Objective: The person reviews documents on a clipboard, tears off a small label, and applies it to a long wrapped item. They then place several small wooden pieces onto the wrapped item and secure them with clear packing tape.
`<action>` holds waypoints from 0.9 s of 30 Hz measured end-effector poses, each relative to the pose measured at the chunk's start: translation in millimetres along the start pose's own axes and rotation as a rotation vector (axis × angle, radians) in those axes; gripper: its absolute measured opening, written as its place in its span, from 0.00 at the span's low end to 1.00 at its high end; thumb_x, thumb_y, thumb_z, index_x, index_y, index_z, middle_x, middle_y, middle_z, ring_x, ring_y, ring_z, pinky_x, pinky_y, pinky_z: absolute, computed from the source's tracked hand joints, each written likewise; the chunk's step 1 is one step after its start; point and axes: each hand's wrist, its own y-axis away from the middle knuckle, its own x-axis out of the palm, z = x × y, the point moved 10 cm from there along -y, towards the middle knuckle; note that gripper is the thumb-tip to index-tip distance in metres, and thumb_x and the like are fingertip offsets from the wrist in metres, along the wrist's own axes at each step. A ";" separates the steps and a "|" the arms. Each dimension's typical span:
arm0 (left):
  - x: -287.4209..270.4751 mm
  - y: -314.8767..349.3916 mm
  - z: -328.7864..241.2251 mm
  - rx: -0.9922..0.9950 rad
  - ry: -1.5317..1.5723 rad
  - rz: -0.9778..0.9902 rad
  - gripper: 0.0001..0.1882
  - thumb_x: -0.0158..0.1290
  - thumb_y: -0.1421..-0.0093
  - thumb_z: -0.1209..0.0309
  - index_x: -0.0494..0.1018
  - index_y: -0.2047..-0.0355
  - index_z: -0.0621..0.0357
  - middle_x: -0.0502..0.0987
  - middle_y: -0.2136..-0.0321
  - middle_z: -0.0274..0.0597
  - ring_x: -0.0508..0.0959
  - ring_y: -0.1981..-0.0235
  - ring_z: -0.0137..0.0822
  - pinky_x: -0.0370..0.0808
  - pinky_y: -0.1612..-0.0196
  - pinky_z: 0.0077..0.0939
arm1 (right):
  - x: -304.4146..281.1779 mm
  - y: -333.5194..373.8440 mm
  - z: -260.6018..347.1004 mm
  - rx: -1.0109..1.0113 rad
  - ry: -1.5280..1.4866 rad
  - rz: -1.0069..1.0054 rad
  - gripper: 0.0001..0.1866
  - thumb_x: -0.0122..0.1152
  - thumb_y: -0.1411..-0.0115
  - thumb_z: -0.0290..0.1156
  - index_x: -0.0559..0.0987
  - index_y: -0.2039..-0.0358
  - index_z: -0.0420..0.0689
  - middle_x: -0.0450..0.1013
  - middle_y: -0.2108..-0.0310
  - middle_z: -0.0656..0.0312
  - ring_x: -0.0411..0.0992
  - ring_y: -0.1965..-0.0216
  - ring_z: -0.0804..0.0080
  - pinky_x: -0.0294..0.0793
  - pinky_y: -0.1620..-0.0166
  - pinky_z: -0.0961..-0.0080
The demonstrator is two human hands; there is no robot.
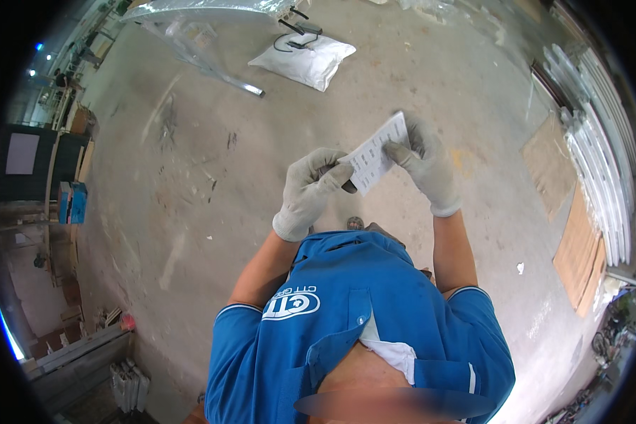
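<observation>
A white sheet of printed paper (377,157) is held up in front of my body, tilted with its right end higher. My left hand (309,189), in a pale grey work glove, pinches its lower left end between thumb and fingers. Something dark shows by those fingertips; I cannot make out whether it is part of the glove. My right hand (422,161), gloved the same way, grips the upper right end with the thumb lying across the printed side. The fingers behind the paper are partly hidden.
Ahead on the concrete floor lies a white sack (305,60) with a black cable on it, near a metal bar (244,86). Wrapped long profiles (601,177) and cardboard (578,247) line the right. A blue box (72,203) and shelving stand at the left.
</observation>
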 end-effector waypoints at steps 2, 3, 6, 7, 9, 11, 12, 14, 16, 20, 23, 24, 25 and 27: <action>1.4 0.4 1.6 0.007 0.022 0.030 0.17 0.58 0.34 0.66 0.76 0.54 0.71 0.81 0.66 0.45 0.81 0.66 0.31 0.81 0.61 0.27 | 14.2 4.1 -29.4 0.287 -0.165 0.215 0.15 0.69 0.40 0.30 0.81 0.54 0.38 0.82 0.65 0.59 0.79 0.66 0.76 0.79 0.59 0.77; 3.0 -0.9 1.4 0.019 0.089 0.049 0.19 0.58 0.34 0.64 0.75 0.54 0.71 0.81 0.65 0.45 0.82 0.65 0.32 0.81 0.61 0.29 | 14.3 2.9 -25.4 0.236 -0.241 0.223 0.14 0.68 0.39 0.29 0.81 0.55 0.37 0.82 0.66 0.59 0.79 0.66 0.77 0.78 0.60 0.78; 7.1 -3.6 1.6 0.012 0.295 0.112 0.23 0.57 0.33 0.60 0.74 0.52 0.72 0.81 0.62 0.48 0.82 0.63 0.37 0.81 0.60 0.34 | 7.4 3.4 -29.4 0.222 -0.329 0.157 0.12 0.67 0.39 0.27 0.82 0.57 0.36 0.82 0.67 0.60 0.79 0.66 0.78 0.78 0.62 0.79; 8.2 -4.0 3.0 -0.023 0.356 0.135 0.24 0.56 0.33 0.58 0.73 0.51 0.72 0.81 0.61 0.50 0.82 0.63 0.39 0.82 0.60 0.36 | 6.9 3.0 -30.0 0.212 -0.347 0.152 0.11 0.67 0.39 0.26 0.82 0.57 0.36 0.82 0.67 0.60 0.79 0.66 0.79 0.78 0.63 0.80; 9.0 -6.0 5.1 -0.079 0.399 0.151 0.25 0.55 0.33 0.58 0.72 0.50 0.72 0.81 0.59 0.51 0.82 0.61 0.40 0.81 0.59 0.38 | 6.5 1.6 -27.2 0.155 -0.341 0.137 0.09 0.66 0.39 0.25 0.82 0.58 0.36 0.82 0.67 0.61 0.79 0.66 0.79 0.78 0.63 0.80; 9.1 -8.7 6.7 -0.119 0.367 0.142 0.25 0.55 0.33 0.59 0.71 0.50 0.73 0.81 0.59 0.51 0.82 0.61 0.40 0.81 0.58 0.37 | 3.9 0.1 -22.3 0.086 -0.290 0.110 0.09 0.66 0.39 0.23 0.82 0.58 0.36 0.82 0.67 0.61 0.79 0.66 0.78 0.78 0.64 0.80; 8.1 -10.4 5.3 -0.111 0.295 0.127 0.24 0.55 0.33 0.59 0.72 0.50 0.72 0.81 0.59 0.50 0.82 0.61 0.40 0.81 0.58 0.37 | 2.8 0.0 -15.5 0.017 -0.283 0.111 0.08 0.66 0.39 0.23 0.83 0.59 0.36 0.82 0.67 0.61 0.79 0.66 0.78 0.78 0.63 0.80; 9.9 -14.4 1.5 -0.086 0.152 0.117 0.23 0.55 0.33 0.61 0.72 0.49 0.72 0.81 0.60 0.48 0.82 0.60 0.38 0.80 0.57 0.36 | -1.9 1.2 -5.8 -0.076 -0.262 0.083 0.08 0.67 0.40 0.22 0.83 0.60 0.37 0.82 0.67 0.62 0.79 0.66 0.78 0.78 0.63 0.80; 11.5 -15.2 -0.9 -0.090 0.101 0.095 0.20 0.59 0.35 0.63 0.74 0.52 0.69 0.81 0.62 0.44 0.80 0.61 0.34 0.79 0.57 0.30 | -6.2 5.2 -1.0 -0.112 -0.184 0.050 0.07 0.67 0.40 0.22 0.83 0.60 0.37 0.82 0.66 0.62 0.79 0.66 0.79 0.78 0.63 0.80; 11.1 -13.7 -9.7 -0.039 0.004 0.007 0.17 0.61 0.36 0.67 0.76 0.53 0.67 0.81 0.63 0.38 0.78 0.62 0.27 0.76 0.56 0.23 | -9.9 18.7 4.5 -0.152 -0.118 -0.029 0.08 0.67 0.40 0.22 0.82 0.60 0.37 0.81 0.66 0.62 0.78 0.65 0.80 0.77 0.62 0.81; 12.2 -12.8 -12.0 0.006 -0.034 -0.057 0.15 0.60 0.35 0.69 0.77 0.53 0.66 0.81 0.63 0.35 0.77 0.62 0.24 0.74 0.56 0.20 | -9.6 29.6 -6.8 -0.074 -0.380 -0.107 0.08 0.67 0.40 0.21 0.82 0.59 0.37 0.80 0.66 0.62 0.77 0.65 0.79 0.77 0.62 0.83; 13.5 -14.0 -9.7 0.008 -0.009 -0.074 0.14 0.59 0.34 0.69 0.77 0.53 0.65 0.80 0.63 0.34 0.77 0.62 0.24 0.73 0.56 0.20 | -7.0 32.7 -9.9 -0.050 -0.353 -0.104 0.09 0.67 0.39 0.23 0.82 0.58 0.37 0.80 0.65 0.62 0.77 0.63 0.79 0.77 0.61 0.82; 14.9 -15.7 -10.9 0.044 0.026 -0.088 0.13 0.58 0.34 0.70 0.77 0.53 0.64 0.80 0.64 0.33 0.77 0.62 0.23 0.73 0.56 0.20 | -5.8 35.3 -12.7 -0.025 -0.325 -0.100 0.10 0.67 0.39 0.24 0.81 0.57 0.37 0.80 0.64 0.62 0.77 0.62 0.78 0.77 0.60 0.81; 12.7 -17.0 -15.1 0.091 0.027 -0.109 0.11 0.57 0.33 0.71 0.77 0.53 0.63 0.80 0.64 0.32 0.77 0.62 0.23 0.73 0.56 0.20 | -0.7 36.4 -12.5 -0.012 -0.376 0.006 0.13 0.67 0.38 0.28 0.80 0.55 0.36 0.79 0.62 0.61 0.77 0.60 0.77 0.77 0.58 0.79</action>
